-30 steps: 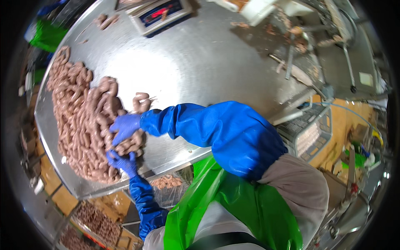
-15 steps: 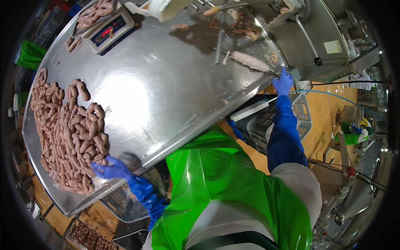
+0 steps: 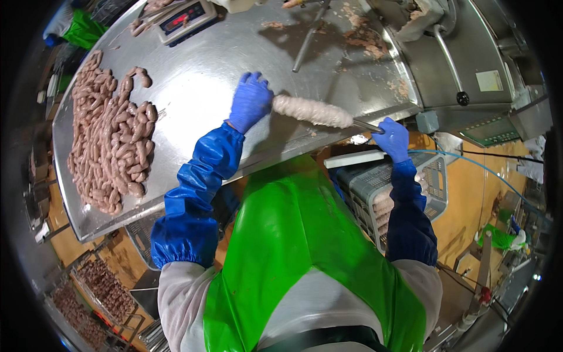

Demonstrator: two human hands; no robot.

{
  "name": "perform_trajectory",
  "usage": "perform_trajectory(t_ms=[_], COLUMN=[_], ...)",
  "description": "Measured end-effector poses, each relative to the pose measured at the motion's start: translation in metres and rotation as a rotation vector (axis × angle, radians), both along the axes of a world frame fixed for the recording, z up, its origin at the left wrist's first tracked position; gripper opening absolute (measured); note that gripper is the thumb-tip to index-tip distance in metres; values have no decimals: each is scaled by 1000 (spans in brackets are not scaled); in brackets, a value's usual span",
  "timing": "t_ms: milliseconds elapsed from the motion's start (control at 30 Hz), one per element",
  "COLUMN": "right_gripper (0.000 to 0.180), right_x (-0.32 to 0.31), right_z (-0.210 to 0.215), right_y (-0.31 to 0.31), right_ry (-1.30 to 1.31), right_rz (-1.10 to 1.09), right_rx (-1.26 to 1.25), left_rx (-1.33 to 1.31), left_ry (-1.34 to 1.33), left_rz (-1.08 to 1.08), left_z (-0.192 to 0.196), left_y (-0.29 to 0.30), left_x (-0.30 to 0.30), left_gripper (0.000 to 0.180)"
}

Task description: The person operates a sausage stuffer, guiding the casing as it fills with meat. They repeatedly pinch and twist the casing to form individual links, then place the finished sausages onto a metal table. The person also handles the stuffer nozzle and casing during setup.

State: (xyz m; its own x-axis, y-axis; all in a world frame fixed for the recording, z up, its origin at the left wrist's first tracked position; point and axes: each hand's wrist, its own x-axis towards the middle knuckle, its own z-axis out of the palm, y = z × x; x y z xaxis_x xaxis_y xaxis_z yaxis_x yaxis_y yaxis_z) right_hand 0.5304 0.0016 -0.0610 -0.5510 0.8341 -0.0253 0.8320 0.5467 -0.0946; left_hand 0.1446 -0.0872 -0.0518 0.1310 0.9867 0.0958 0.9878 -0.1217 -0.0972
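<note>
A thin metal rod [image 3: 365, 124] carries a bunched, pale, wrinkled sausage casing [image 3: 314, 110] over much of its length. My right hand [image 3: 392, 141], in a blue glove, is closed round the rod's bare right end, just beyond the table's front edge. At the casing's left end my left hand [image 3: 251, 101], gloved in blue too, has its fingers curled; that end is hidden behind it. The rod lies tilted over the steel table [image 3: 196, 102], its right end nearer me. On the table's left side spreads a large heap of linked sausages [image 3: 117, 141].
A digital scale [image 3: 186, 22] stands at the far left of the table. Another metal rod [image 3: 309, 41] and meat scraps [image 3: 360, 38] lie toward the back, beside a steel machine [image 3: 469, 58] with a lever. Below the front edge is a grey crate [image 3: 437, 182].
My left hand has left the sausage heap and moved right to the casing's left end. My right hand has brought the rod nearer me and left. The view has shifted.
</note>
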Motion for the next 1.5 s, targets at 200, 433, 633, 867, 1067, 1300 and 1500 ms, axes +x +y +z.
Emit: perform_trajectory(t_ms=[200,433,633,867,1067,1300,1500], right_gripper=[22,34,42,73,70,61,60], right_x=[-133,-178,-262,-291,-321,-329,-334], right_z=[6,43,-5,33,108,124,116], right_y=[-24,21,54,30,27,67,78], right_ry=[175,621,1644,963,373,444,497], right_rz=[-6,243,-418,45,792,831,843], right_rx=[-117,239,-1178,299,0,227,127], left_rx=[42,-154,-23,120,385,480,383], left_ry=[-139,-543,-503,-438,-462,-475,-451], left_rz=[33,598,893,883,681,659,750], left_z=[-5,35,35,39,76,115,117], left_y=[-24,-171,-259,-239,-175,-138,-131], left_x=[6,-137,-150,-153,-139,-124,-114], left_gripper=[20,56,53,49,42,37,44])
